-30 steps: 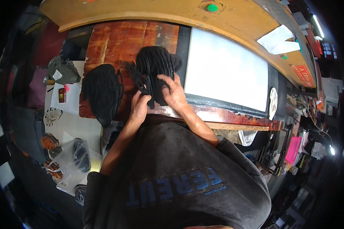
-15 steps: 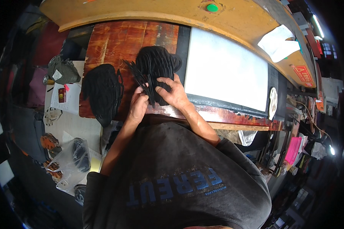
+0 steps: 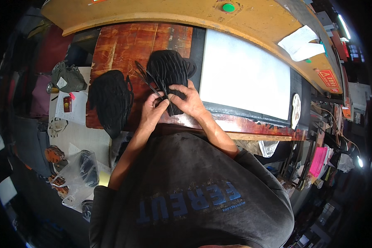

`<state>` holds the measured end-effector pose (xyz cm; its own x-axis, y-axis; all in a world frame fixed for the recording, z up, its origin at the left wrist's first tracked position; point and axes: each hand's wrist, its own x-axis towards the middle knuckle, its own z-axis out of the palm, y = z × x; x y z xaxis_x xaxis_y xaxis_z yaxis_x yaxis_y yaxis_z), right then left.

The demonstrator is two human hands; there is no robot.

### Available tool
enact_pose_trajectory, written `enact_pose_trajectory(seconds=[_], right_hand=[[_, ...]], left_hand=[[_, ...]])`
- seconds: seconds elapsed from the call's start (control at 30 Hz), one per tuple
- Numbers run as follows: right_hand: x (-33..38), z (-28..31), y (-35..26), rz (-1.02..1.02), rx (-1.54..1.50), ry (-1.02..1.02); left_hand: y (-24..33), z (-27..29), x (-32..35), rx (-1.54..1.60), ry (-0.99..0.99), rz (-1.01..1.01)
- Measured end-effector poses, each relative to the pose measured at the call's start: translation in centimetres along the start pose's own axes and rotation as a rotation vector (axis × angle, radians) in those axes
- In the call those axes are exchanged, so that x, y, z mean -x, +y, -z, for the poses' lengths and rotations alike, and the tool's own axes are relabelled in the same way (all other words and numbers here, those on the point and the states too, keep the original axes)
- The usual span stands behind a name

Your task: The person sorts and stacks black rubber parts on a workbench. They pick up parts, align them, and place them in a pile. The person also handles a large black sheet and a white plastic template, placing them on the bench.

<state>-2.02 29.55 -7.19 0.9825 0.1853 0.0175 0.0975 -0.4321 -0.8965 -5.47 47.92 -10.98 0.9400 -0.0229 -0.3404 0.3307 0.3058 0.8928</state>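
On the reddish-brown wooden board, a thick stack of thin black pieces [image 3: 166, 68] lies fanned out, its curved ends pointing away from me. My left hand [image 3: 154, 110] pinches a few narrow black strips [image 3: 151, 81] between thumb and fingers at the stack's left side. These strips stand apart from the stack, and their far ends form a loop. My right hand [image 3: 188, 101] is closed round the stack's near right part, its thumb reaching toward the pinched strips. Some fingertips are hidden. Left of both hands rests a second heap of black pieces [image 3: 110, 99].
A white board [image 3: 246, 72] lies to the right on the wooden board [image 3: 124, 41]. Beyond runs a yellow machine beam [image 3: 153, 12] with a green button [image 3: 228, 7]. A pale side table [image 3: 80, 130] at left carries papers, a dark green bundle [image 3: 68, 76] and a plastic bag [image 3: 80, 177].
My left hand has shifted slightly right, nearer my right thumb. The strips it holds are now fewer and closer together. My right hand stays almost in place.
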Motion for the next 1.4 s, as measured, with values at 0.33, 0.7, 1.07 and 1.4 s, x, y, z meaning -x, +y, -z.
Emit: enact_pose_trajectory(seconds=[0.33, 0.7, 1.07, 1.4], right_hand=[[-0.4, 0.3, 0.9, -0.053, -0.048, -0.054], [-0.1, 0.3, 0.0, -0.14, -0.022, -0.04], [-0.2, 0.2, -1.2, -0.166, 0.043, -0.027], [-0.2, -0.2, 1.5, -0.18, -0.005, 0.023]], left_hand=[[0.2, -0.1, -0.2, -0.212, 0.02, 0.01], [-1.0, 1.6, 0.1, 0.095, 0.058, 0.044], [0.2, 1.8, 0.6, -0.038, 0.048, 0.02], [8.9, 3.0, 1.4, -0.418, 0.124, -0.278]])
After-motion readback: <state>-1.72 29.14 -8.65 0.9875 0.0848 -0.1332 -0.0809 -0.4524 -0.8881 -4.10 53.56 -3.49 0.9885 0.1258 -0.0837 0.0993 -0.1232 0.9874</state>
